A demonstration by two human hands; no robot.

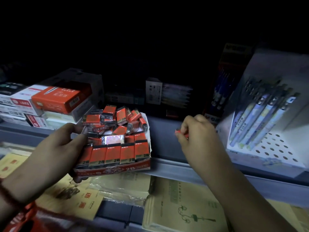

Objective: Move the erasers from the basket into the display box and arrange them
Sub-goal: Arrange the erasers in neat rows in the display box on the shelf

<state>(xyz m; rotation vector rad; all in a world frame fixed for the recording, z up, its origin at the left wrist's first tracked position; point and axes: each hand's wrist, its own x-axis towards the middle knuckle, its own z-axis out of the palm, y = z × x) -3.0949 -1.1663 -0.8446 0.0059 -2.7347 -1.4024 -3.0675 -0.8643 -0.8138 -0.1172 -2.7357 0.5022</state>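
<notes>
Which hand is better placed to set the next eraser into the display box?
Right. The right hand already pinches a red eraser and hangs just to the right of the display box. The left hand is occupied, gripping the box's left side and holding it up.

A stationery shop: a grey shelf [167, 131] carries stacked pen boxes [55, 97] and a white pen display stand [287, 148], with exercise books [184, 206] laid out below.
</notes>
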